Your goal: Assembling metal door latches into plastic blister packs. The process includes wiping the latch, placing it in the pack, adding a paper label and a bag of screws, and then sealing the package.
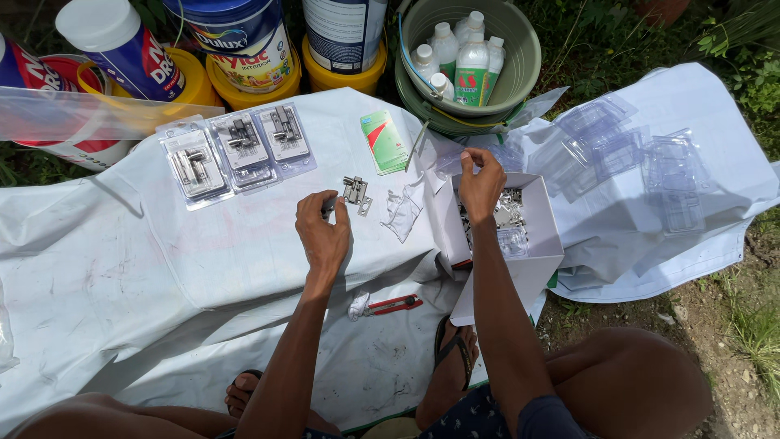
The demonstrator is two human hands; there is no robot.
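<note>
**Latches sorted on a white sheet**

Three blister packs [236, 150] lie in a row, kept within reach. The left hand [322, 230] grips a small dark piece beside a loose metal latch [356, 193]. The right hand [481, 185] reaches into the white box [543, 244], fingers pinching clear plastic.

Bare arms — dark patterned shorts [479, 419], black sandals [455, 349]
</note>
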